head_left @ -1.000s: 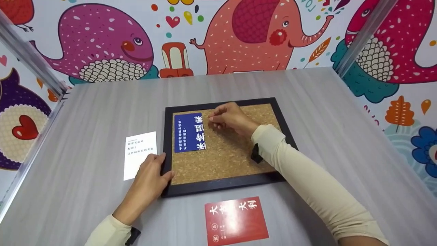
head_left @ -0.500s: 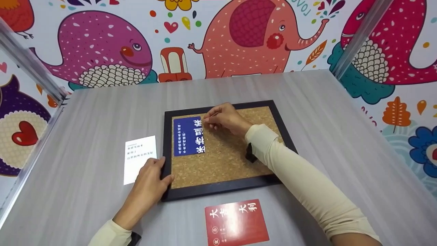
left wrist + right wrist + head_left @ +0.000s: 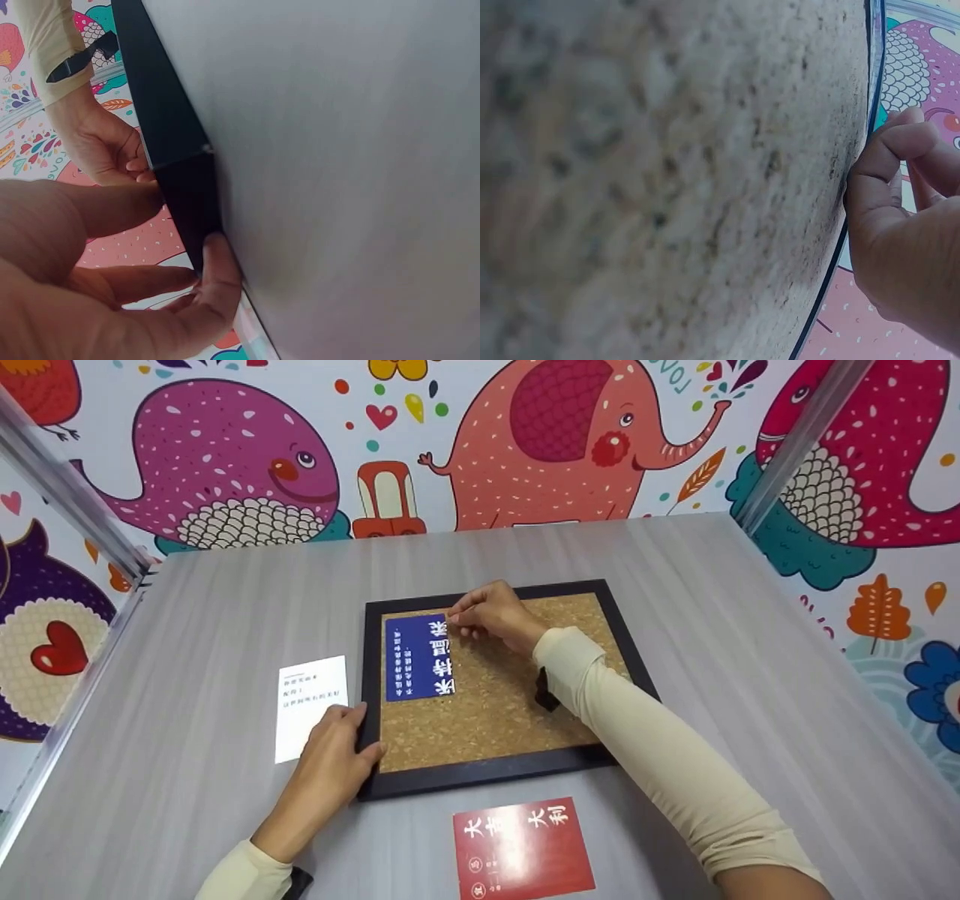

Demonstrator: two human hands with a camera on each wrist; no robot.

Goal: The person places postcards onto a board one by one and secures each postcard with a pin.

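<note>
A black-framed corkboard (image 3: 510,690) lies flat on the table. On its cork, at the left, rests a blue card (image 3: 415,660) with white characters. My left hand (image 3: 334,750) grips the board's left edge, thumb over the frame and fingers along the outer side; the left wrist view shows these fingers (image 3: 217,285) against the black frame (image 3: 169,142). With thumb and forefinger pinched together, my right hand (image 3: 499,615) touches the card's upper right corner. A tiny pin-sized thing seems to be between those fingertips, mostly hidden. The right wrist view shows the curled right hand (image 3: 907,217) beside the cork (image 3: 705,180).
On the grey table (image 3: 187,675), a white card (image 3: 311,697) with printed lines lies left of the board, partly behind my left hand. A red card (image 3: 525,847) lies in front of the board. Walls with cartoon animals (image 3: 555,450) enclose the back and sides.
My right hand has moved slightly left, from bare cork to the upper right corner of the blue card. The left hand stays on the frame edge.
</note>
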